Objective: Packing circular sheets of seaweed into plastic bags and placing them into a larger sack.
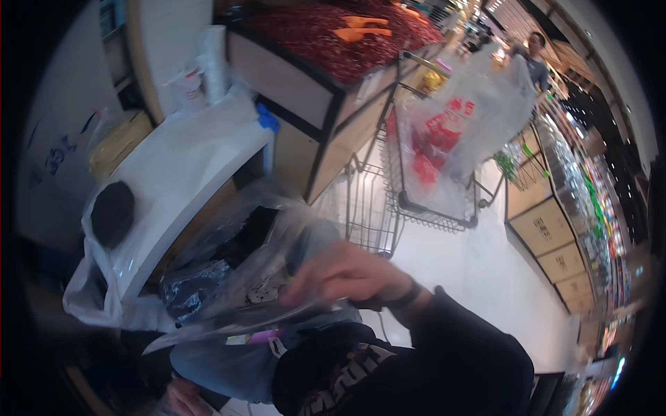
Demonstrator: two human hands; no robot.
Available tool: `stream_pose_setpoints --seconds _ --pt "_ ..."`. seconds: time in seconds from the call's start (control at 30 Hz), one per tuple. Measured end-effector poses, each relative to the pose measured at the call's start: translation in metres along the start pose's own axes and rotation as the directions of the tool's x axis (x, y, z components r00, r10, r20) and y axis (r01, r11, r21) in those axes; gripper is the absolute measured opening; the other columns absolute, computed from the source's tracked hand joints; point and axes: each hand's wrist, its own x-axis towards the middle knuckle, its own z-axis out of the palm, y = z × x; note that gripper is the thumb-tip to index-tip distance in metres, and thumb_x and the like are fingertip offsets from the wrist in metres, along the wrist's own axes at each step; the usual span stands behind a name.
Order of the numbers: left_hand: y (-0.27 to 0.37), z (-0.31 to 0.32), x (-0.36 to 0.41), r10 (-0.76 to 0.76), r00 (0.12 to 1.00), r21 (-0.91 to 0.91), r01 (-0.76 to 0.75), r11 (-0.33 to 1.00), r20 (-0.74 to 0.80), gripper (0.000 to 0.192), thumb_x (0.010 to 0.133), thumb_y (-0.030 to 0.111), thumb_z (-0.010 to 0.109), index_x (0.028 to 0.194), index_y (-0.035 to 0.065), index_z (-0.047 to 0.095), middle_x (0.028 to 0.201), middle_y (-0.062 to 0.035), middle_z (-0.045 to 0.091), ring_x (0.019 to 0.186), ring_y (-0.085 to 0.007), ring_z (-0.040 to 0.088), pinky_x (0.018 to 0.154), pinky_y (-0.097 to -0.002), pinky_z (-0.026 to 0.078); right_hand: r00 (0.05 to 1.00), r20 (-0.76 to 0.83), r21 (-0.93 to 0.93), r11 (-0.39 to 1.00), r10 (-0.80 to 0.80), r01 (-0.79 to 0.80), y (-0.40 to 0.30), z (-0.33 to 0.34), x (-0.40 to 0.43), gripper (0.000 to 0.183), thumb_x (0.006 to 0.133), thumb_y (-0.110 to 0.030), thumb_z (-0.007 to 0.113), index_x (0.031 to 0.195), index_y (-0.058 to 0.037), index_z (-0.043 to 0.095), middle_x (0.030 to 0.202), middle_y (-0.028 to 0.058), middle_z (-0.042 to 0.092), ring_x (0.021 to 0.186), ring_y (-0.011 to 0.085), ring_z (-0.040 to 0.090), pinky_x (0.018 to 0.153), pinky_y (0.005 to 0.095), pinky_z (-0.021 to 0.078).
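My right hand (346, 278), blurred and with a dark band at the wrist, reaches across in front of my body. Its fingers pinch the edge of a clear plastic bag (281, 218). Inside that bag lie a black item (255, 229) and a crinkled, shiny dark package (195, 288). A pink and yellow-green item (255, 338) shows by my jeans, beneath the bag's edge. At the lower left, my left hand (184, 398) is partly cut off by the dark rim, and its fingertips are hard to make out beside some whitish material.
A white counter (208, 140) bears a dark round object (112, 214) and a plastic roll (214, 65). Behind are a red-filled bin (302, 41) and orange scoops (361, 28). A shopping cart (398, 171) holds a large plastic bag (458, 140). Farther off stands a person (536, 60).
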Motion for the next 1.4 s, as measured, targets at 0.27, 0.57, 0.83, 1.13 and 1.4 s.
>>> stream_pose_setpoints --seconds 0.27,0.57,0.83,1.13,1.4 --pt "-0.009 0.089 0.044 0.125 0.951 -0.474 0.025 0.880 0.282 0.061 0.080 0.010 0.063 0.134 0.0002 0.035 0.123 -0.0152 0.051 0.110 -0.0236 0.052 0.096 -0.0336 0.038 0.970 0.029 0.220 0.945 0.240 -0.240 0.003 0.011 0.041 0.045 0.098 -0.030 0.049 0.069 0.0020 0.060 0.070 0.0091 0.065 0.065 0.0178 0.066 0.059 0.0284 0.0513" --pt "-0.078 0.084 0.030 -0.077 0.975 -0.418 0.161 0.894 0.209 0.064 0.078 0.009 0.070 0.132 -0.0015 0.038 0.123 -0.0123 0.051 0.108 -0.0218 0.051 0.099 -0.0349 0.036 0.752 -0.584 0.376 0.923 0.305 -0.082 0.039 0.029 0.043 0.035 0.097 -0.029 0.053 0.080 0.0007 0.063 0.060 0.0066 0.062 0.054 0.0134 0.061 0.053 0.0252 0.0488" --pt "-0.060 0.043 0.006 -0.125 0.990 -0.197 0.109 0.974 -0.068 0.064 0.085 0.015 0.066 0.138 -0.0034 0.035 0.133 -0.0163 0.047 0.119 -0.0252 0.046 0.102 -0.0361 0.034 0.812 -0.149 -0.374 0.728 0.565 -0.575 0.097 0.060 -0.061 0.045 0.086 -0.047 0.063 0.074 -0.0041 0.068 0.058 0.0061 0.058 0.060 0.0201 0.061 0.056 0.0350 0.0462" --pt "-0.070 0.065 0.020 -0.172 0.955 -0.258 0.234 0.937 0.240 0.058 0.085 0.016 0.065 0.134 -0.0032 0.041 0.121 -0.0162 0.055 0.109 -0.0253 0.053 0.098 -0.0358 0.038 0.829 -0.161 0.236 0.837 0.535 -0.494 0.134 0.120 -0.066 0.064 0.079 -0.042 0.071 0.122 0.0024 0.052 0.100 0.0170 0.065 0.078 0.0304 0.067 0.074 0.0414 0.0528" --pt "-0.160 0.009 0.038 -0.349 0.935 -0.393 0.343 0.853 0.060 0.052 0.093 0.035 0.051 0.130 -0.0020 0.046 0.116 -0.0189 0.058 0.104 -0.0282 0.057 0.097 -0.0391 0.042 0.814 -0.051 0.099 0.814 0.578 -0.572 0.183 0.111 0.014 0.065 0.081 -0.035 0.072 0.127 0.0041 0.048 0.109 0.0208 0.062 0.103 0.0332 0.060 0.090 0.0370 0.0475"
